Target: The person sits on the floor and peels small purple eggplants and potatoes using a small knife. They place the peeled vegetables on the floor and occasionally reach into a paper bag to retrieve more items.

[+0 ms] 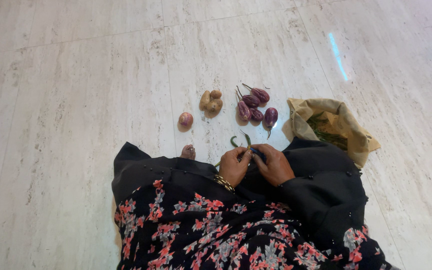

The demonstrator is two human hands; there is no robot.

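My left hand [234,165] and my right hand [275,164] meet over my lap, above black cloth. Together they pinch thin green chillies [247,139] whose curved tips poke out past my fingers toward the floor. A dark blue bit shows between my thumbs; I cannot tell what it is. Gold bangles circle my left wrist. Just beyond my hands lie several small purple aubergines [254,107] in a cluster on the floor.
Three small potatoes [211,101] and one reddish onion [185,119] lie left of the aubergines. An open brown paper bag [350,131] with green stems inside sits at my right. My toe [188,151] peeks from the black garment. Pale marble floor [76,100] surrounds everything.
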